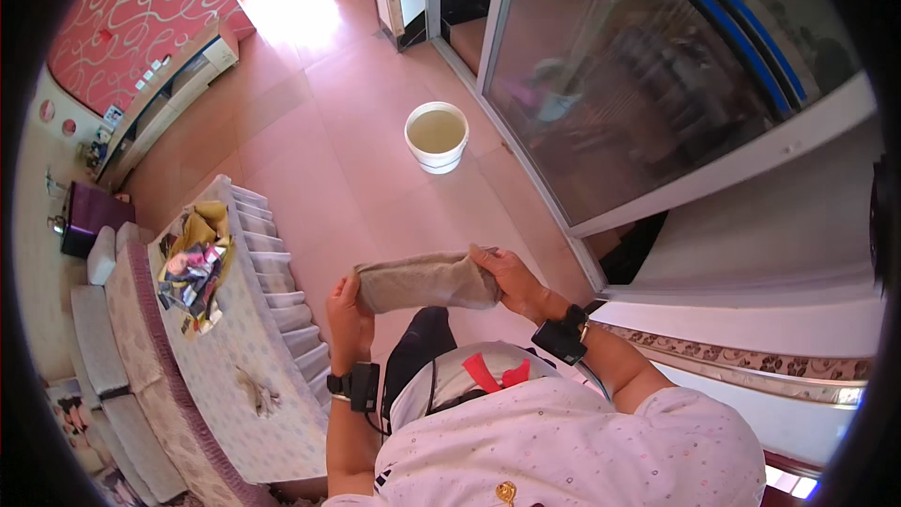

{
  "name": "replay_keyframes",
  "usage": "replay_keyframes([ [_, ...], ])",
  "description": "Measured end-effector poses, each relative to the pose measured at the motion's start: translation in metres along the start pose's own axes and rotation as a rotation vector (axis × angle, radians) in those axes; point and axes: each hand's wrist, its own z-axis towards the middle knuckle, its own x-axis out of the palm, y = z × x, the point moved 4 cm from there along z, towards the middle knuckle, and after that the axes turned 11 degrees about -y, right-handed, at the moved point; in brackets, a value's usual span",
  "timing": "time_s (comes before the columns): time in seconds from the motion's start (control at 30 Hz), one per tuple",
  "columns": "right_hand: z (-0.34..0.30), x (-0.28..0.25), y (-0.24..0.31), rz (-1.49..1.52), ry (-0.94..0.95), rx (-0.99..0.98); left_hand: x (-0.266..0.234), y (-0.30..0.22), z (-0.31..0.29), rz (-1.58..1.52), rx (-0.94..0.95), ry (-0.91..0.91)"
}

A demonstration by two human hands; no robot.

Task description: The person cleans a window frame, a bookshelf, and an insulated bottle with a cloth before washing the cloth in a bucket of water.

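A folded grey-brown cloth (427,283) is stretched level between my two hands in front of my body. My left hand (347,305) grips its left end, thumb on top. At the other end, my right hand (507,274) pinches the upper right corner, with the fingers partly behind the fabric. Beyond the cloth, a white bucket (437,165) stands on the floor, holding cloudy yellowish water (437,131). Neither hand touches the bucket.
To my left is a table under a pale frilled cloth (221,366), with a heap of wrappers (195,268) on it. A sofa (131,394) runs beside it. On my right is a framed glass sliding door (638,84). A low cabinet (178,84) lines the far left wall.
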Motion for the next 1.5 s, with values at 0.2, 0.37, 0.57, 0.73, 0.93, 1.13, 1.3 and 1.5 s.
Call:
replay_keyframes([
  [0.2, 0.058, 0.023, 0.065, 0.094, -0.01, -0.116, 0.056, -0.022, 0.114, 0.105, -0.174, 0.063],
  [0.37, 0.111, 0.025, 0.107, 0.014, -0.147, -0.152, 0.092, -0.01, 0.195, 0.118, -0.253, 0.103],
  [0.57, 0.217, 0.0, 0.155, 0.188, -0.23, -0.198, 0.16, 0.015, 0.288, 0.366, -0.32, 0.096],
  [0.73, 0.32, -0.006, 0.183, 0.173, -0.257, -0.2, 0.187, 0.052, 0.377, 0.356, -0.329, 0.077],
  [0.93, 0.465, -0.057, 0.162, 0.175, -0.406, -0.192, 0.191, 0.132, 0.489, 0.449, -0.378, 0.019],
  [1.13, 0.586, -0.154, 0.09, -0.744, -0.805, -0.169, 0.147, 0.226, 0.555, 0.853, -0.512, 0.048],
  [1.3, 0.619, -0.15, 0.071, -1.301, -0.668, -0.366, 0.13, 0.28, 0.545, 0.776, -0.76, 0.114],
  [1.5, 0.683, -0.136, 0.036, -1.386, -0.511, -0.085, 0.096, 0.372, 0.63, 1.051, -0.471, 0.255],
])
